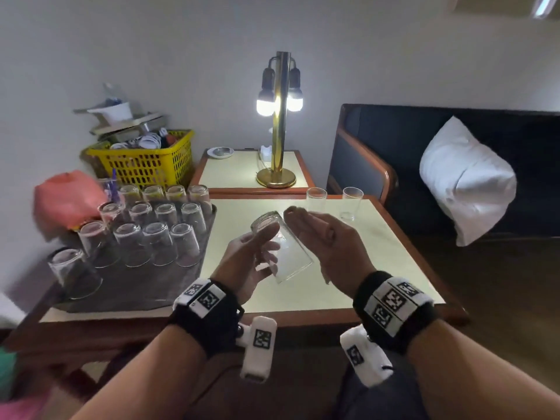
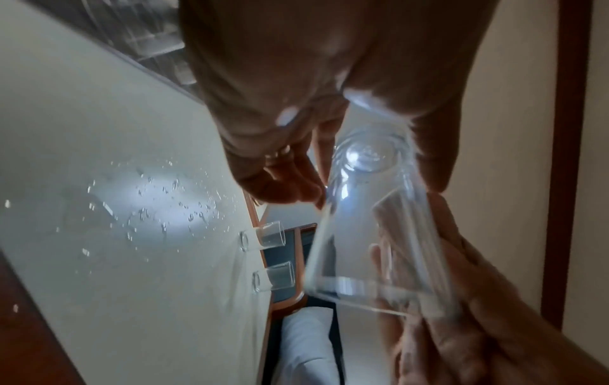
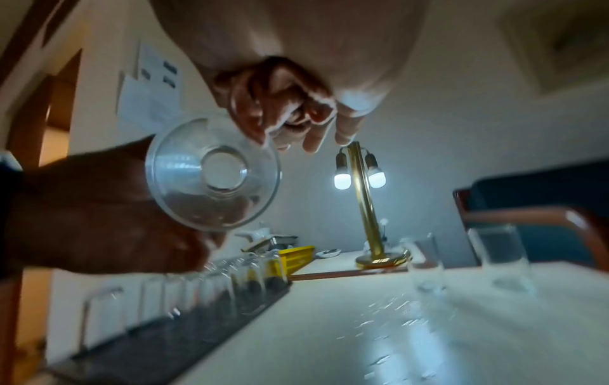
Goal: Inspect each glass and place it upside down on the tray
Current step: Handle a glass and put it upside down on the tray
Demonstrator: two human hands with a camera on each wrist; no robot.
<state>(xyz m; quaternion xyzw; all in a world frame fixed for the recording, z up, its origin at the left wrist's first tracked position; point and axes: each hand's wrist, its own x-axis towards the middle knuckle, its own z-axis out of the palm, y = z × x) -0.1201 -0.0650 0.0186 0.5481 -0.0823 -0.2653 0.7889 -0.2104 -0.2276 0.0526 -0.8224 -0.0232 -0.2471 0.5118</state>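
The left hand holds a clear drinking glass tilted above the table, fingers curled round it. The right hand is beside it, fingers relaxed, gripping nothing. Many glasses stand upside down on the tray

Tray is sitting on the table's left side, with inverted glasses standing on it in rows. Two upright glasses are standing at the table's far right edge. Lamp is standing behind, basket lying to its left, pillow lying far right.
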